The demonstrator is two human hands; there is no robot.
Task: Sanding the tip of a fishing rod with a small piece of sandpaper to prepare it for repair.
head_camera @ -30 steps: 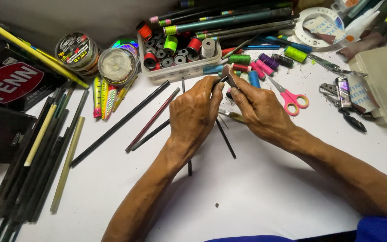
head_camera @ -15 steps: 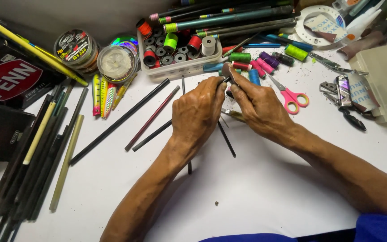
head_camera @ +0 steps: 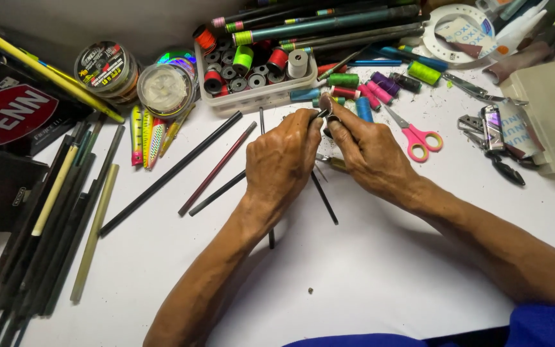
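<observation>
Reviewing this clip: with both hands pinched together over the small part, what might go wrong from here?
1. The left hand and right hand pinch a small piece at the fingertips; it could slip and get lost among the thread spools.
2. The thin dark rod under the left hand could roll or get knocked aside.
3. The pink-handled scissors lie close beside the right hand; a sideways move might catch them.

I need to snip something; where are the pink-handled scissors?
The pink-handled scissors lie on the white table, just right of the person's right hand, below the coloured thread spools.
</observation>
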